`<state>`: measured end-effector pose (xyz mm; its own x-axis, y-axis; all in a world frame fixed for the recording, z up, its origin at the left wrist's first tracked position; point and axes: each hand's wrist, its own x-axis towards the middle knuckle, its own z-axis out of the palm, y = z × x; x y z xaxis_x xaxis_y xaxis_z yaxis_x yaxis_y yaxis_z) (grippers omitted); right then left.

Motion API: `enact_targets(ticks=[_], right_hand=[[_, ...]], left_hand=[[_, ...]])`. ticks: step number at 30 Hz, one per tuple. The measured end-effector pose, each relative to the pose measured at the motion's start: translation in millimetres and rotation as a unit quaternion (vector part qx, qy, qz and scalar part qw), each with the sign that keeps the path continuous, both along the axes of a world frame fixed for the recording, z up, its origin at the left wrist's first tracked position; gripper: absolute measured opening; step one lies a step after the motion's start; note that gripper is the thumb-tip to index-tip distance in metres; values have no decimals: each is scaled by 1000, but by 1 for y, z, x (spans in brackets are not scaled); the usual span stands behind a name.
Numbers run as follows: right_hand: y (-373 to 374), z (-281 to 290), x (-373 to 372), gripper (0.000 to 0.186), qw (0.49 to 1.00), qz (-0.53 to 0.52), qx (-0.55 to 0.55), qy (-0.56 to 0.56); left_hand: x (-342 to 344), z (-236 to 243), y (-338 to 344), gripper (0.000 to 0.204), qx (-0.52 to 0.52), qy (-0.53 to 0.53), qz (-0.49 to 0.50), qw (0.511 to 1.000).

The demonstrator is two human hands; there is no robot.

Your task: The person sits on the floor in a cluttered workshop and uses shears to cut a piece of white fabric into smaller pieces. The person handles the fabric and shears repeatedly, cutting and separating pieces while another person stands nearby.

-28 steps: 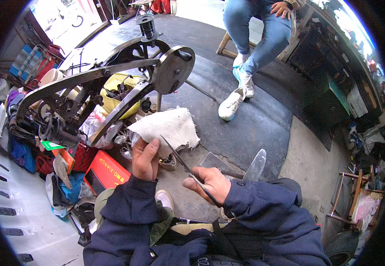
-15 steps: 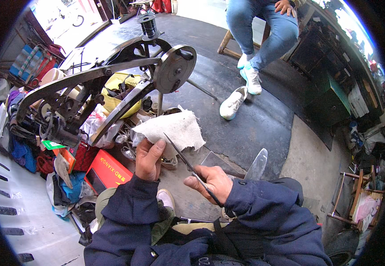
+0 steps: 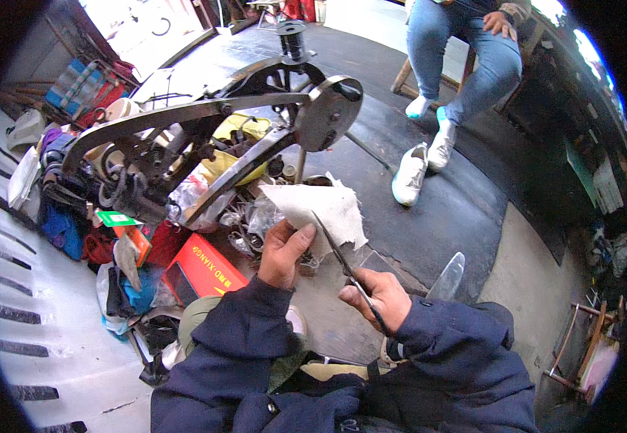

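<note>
My left hand pinches the lower left edge of a piece of off-white cloth, thumb on top. The cloth has a ragged right side and stands out beyond my fingers. In my right hand is a pair of dark scissors, seen nearly edge-on. Their pointed tip lies over the cloth, just right of my left thumb, and the handle end runs back under my right palm toward the wrist. Whether the blades are apart cannot be made out.
A hand-cranked sewing machine with a large wheel stands ahead on the left. Below it lie a red box, bags and scraps. A clear blade-shaped piece is by my right sleeve. A seated person has one white shoe off.
The whole view has swung a little, so everything sits farther right in the picture. Both hands keep their hold, and the scissors' tip stays over the cloth.
</note>
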<state>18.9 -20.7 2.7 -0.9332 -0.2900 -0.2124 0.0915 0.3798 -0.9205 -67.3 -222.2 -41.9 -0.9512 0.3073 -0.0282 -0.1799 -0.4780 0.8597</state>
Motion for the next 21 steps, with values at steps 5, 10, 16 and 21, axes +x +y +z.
enact_targets(ticks=[5,10,16,21], right_hand=[[4,2,3,62,998,32,-10,-55],[13,16,4,48,997,67,-3,-45],[23,16,-2,15,983,-138,-42,114],[36,3,-20,37,958,-156,-49,236]], left_hand=[[-9,4,-7,30,90,12,48,995],[-21,14,-19,48,97,-43,172,979],[-12,12,-17,45,23,-18,7,1000],[16,8,6,39,-122,8,-325,938]])
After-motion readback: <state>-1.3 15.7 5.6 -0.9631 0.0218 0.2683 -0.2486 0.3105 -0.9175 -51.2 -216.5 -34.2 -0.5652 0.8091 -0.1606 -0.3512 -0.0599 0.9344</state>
